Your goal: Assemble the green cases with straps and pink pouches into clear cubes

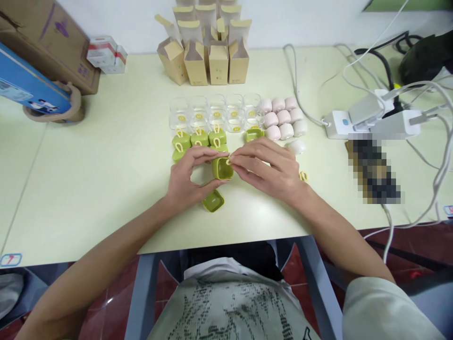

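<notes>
My left hand (186,177) and my right hand (269,167) meet over the pale green table (106,165), both closed on a small open green case (222,168). My right fingertips pinch a little yellow loop at the case's rim. A green lid part (213,201) lies on the table just below my left hand. Behind my hands stand finished green cases with yellow loops (198,139), and another green case (253,135) sits further right.
A row of clear plastic boxes (215,113) and several pink cases (283,118) lie beyond. Open kraft cartons (207,56) stand at the back. A white power strip with cables (371,120) lies right; a cardboard box (46,42) left. A loose yellow loop (303,176) lies by my right wrist.
</notes>
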`<action>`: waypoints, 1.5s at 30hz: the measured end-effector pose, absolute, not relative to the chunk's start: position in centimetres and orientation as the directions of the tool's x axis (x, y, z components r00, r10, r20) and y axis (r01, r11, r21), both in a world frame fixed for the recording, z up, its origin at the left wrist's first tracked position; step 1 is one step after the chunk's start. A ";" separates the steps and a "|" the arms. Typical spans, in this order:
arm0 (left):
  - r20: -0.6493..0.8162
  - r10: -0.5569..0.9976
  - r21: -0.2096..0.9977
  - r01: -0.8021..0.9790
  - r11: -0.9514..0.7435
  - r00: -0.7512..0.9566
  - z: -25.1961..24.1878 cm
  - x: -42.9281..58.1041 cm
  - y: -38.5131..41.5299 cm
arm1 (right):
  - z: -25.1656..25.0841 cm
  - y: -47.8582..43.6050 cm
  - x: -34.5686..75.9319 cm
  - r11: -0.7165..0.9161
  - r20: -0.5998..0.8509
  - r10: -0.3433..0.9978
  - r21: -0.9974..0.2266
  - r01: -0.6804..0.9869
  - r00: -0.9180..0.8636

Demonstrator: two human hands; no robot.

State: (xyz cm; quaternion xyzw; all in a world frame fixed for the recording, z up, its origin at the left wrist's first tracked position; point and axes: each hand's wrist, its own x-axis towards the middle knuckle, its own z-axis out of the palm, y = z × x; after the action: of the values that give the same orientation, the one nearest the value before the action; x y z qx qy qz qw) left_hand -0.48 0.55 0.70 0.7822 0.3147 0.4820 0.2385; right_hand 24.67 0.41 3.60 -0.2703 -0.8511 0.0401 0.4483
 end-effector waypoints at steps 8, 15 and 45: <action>0.654 0.679 0.611 0.295 -0.734 0.335 0.8 -0.5 0.5 | 4.2 -1.1 23.5 0.797 0.672 0.604 -0.501 0.339 -0.427; 0.653 0.689 0.609 0.323 -0.725 0.315 1.2 -0.7 0.5 | 3.9 -0.9 23.4 0.865 0.711 0.497 -0.358 0.352 -0.498; 0.527 0.782 0.820 0.043 -0.571 0.333 0.5 -1.1 1.2 | 3.6 -0.3 23.9 0.918 0.805 0.378 -0.263 0.297 -0.457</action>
State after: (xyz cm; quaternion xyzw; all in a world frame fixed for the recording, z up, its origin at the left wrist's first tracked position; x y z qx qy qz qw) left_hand -1.06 1.16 0.51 0.7294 0.2825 0.5035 0.3669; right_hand 23.91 -0.31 3.63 -0.1980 -0.8526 0.0421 0.4819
